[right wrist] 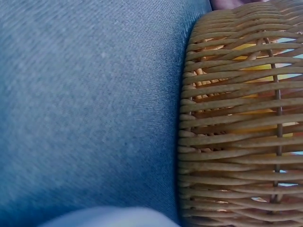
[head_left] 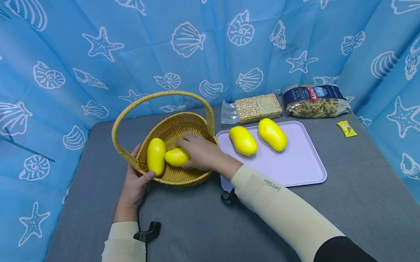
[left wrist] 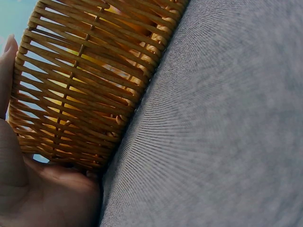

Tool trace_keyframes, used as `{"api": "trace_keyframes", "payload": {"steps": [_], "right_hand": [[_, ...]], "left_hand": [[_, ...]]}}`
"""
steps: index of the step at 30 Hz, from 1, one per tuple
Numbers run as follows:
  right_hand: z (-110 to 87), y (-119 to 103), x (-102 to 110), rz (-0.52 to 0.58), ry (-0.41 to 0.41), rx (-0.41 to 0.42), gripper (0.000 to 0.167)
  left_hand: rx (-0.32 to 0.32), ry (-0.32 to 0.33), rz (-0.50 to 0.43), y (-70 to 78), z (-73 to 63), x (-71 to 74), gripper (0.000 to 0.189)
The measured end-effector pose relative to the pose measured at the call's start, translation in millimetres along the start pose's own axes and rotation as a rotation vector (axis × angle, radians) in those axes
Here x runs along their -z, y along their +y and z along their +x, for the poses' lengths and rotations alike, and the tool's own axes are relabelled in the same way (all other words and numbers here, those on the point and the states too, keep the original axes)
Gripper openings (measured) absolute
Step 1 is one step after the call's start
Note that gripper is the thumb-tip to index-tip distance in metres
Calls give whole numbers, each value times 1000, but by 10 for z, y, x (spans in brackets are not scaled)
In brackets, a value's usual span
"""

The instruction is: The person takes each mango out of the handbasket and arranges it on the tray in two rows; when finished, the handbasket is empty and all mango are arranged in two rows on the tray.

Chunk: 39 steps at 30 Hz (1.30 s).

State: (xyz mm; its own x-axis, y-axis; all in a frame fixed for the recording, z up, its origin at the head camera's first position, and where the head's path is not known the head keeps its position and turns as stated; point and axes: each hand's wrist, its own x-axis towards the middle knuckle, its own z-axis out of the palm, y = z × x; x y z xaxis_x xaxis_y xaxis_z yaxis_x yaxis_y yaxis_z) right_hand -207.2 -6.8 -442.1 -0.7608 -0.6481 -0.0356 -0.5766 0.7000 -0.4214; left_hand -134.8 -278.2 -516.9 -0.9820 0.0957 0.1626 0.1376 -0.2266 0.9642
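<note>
A woven wicker basket (head_left: 177,181) with a tall arched handle stands on the table, left of centre. My left hand (head_left: 136,184) holds its left side, thumb over the rim and fingers along the outer wall. In the left wrist view that hand (left wrist: 52,194) lies against the wicker wall (left wrist: 80,85). Inside the basket, my right hand (head_left: 200,152) grips a yellow mango (head_left: 175,157), its fingers partly covering the fruit. Another yellow mango (head_left: 156,156) lies at the basket's left side. The right wrist view shows only the basket's outer weave (right wrist: 232,137), with yellow glimpsed through gaps.
Right of the basket lies a lilac tray (head_left: 279,175) bearing two mangoes, one left (head_left: 243,141) and one right (head_left: 272,134). Behind it are a bag of pale kernels (head_left: 254,109) and a dark-labelled bag (head_left: 315,101). A small yellow packet (head_left: 347,128) sits farther right.
</note>
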Motion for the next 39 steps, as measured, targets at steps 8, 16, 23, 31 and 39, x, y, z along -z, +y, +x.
{"api": "trace_keyframes", "payload": {"steps": [8, 16, 23, 31, 39], "right_hand": [[-23, 0, 17, 100, 44, 16, 75], [-34, 17, 21, 117, 37, 28, 76], [-47, 11, 32, 172, 89, 17, 77], [-99, 22, 38, 222, 195, 103, 74], [-211, 23, 70, 293, 335, 208, 69]], "left_hand": [[0, -6, 3, 7, 1, -3, 95], [3, -2, 7, 3, 2, -12, 94], [2, -1, 4, 13, 2, -13, 93], [13, 1, 8, 9, -3, -7, 94], [27, 9, 9, 24, 3, -13, 94]]}}
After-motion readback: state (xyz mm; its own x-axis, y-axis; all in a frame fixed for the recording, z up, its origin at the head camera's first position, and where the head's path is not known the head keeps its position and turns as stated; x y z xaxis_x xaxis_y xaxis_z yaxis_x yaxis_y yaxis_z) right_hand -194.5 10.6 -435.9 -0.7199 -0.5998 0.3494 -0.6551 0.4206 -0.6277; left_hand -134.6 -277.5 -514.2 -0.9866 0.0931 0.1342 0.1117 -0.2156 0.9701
